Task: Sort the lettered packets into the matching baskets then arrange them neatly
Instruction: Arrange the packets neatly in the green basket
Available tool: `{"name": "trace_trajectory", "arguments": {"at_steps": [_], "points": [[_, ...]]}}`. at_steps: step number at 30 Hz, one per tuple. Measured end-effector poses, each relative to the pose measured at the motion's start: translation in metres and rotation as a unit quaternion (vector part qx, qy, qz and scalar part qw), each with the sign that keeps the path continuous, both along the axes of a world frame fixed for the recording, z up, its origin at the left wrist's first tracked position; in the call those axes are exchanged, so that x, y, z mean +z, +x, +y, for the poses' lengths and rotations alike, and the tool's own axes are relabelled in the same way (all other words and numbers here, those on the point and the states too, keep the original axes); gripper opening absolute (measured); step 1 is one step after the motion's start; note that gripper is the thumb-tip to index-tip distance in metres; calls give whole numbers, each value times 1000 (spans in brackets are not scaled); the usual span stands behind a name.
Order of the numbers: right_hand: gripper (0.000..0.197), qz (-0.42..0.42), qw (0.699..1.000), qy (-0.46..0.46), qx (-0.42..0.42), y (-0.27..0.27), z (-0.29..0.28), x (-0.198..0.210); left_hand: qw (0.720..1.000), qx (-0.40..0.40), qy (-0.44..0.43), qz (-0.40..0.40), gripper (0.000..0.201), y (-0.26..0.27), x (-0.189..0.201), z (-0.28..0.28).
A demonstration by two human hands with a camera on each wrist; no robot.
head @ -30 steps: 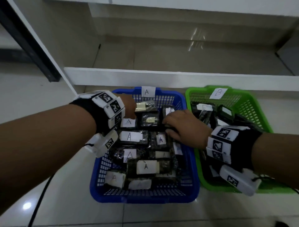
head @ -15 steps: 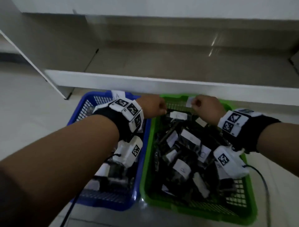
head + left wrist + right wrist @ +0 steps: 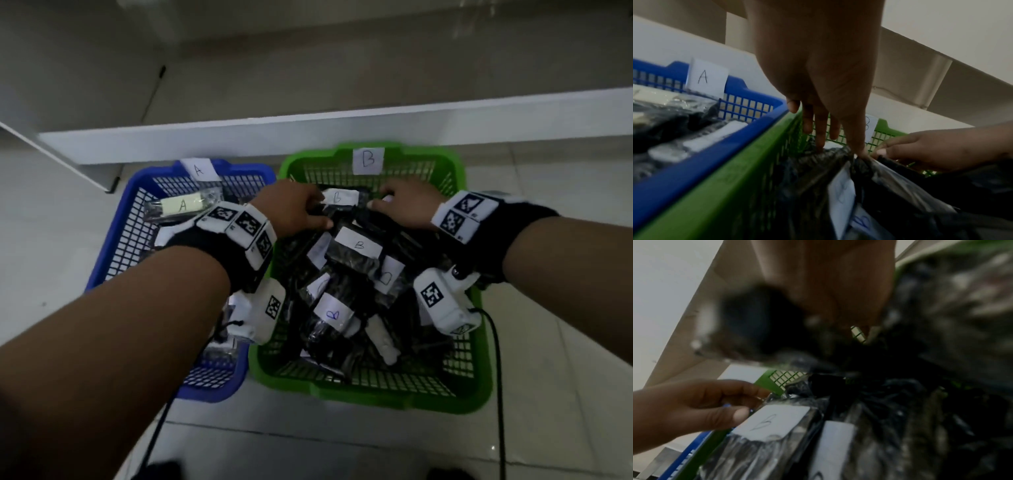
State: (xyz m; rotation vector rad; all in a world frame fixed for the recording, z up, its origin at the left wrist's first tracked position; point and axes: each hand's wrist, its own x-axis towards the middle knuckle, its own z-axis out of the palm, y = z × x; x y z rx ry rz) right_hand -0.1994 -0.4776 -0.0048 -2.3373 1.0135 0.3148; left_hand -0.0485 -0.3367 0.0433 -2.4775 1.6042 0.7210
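Note:
A green basket [image 3: 376,399] tagged B [image 3: 368,161] holds a loose heap of dark packets with white B labels. Left of it stands a blue basket [image 3: 113,236] tagged A [image 3: 199,169], with A packets [image 3: 183,205] inside. Both hands are at the far end of the green basket. My left hand [image 3: 301,210] [image 3: 838,149] [image 3: 735,404] pinches the edge of a B packet [image 3: 337,197] [image 3: 772,421] between thumb and fingers. My right hand [image 3: 394,205] [image 3: 885,151] has curled fingers gripping another dark packet [image 3: 900,164]; the right wrist view is blurred.
A white shelf ledge [image 3: 308,132] runs close behind both baskets. The baskets touch side by side on a pale tiled floor [image 3: 565,428]. A black cable [image 3: 496,377] hangs from the right wrist over the green basket's right rim.
Both hands left the blue basket and moved right into the green one. They went from its far rim down onto the packets, which they now grip.

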Motion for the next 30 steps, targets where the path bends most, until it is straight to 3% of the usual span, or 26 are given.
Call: {"name": "trace_trajectory", "arguments": {"at_steps": [3, 6, 11, 15, 20, 26, 30], "points": [[57, 3, 1000, 25, -11, -4, 3, -3, 999, -12, 42, -32, 60, -7, -12, 8], [68, -2, 999, 40, -30, -5, 3, 0, 998, -23, 32, -50, 59, -7, -16, 12], [80, 19, 998, 35, -38, -5, 1, 17, 997, 20, 17, 73, 65, 3, -4, 8], [77, 13, 998, 31, -48, -11, 3, 17, 994, 10, 35, 100, 54, 8, 1, 2], [87, 17, 998, 50, -41, -12, 7, 23, 989, 6, 58, 139, 34, 24, 16, -6], [92, 28, 997, 68, -15, -11, 11, 28, 921, 148, -27, 359, 53, 56, 29, -3], [68, 37, 994, 103, -20, -8, 9, 33, 874, 186, -48, 447, 58, 59, 27, 1]]}}
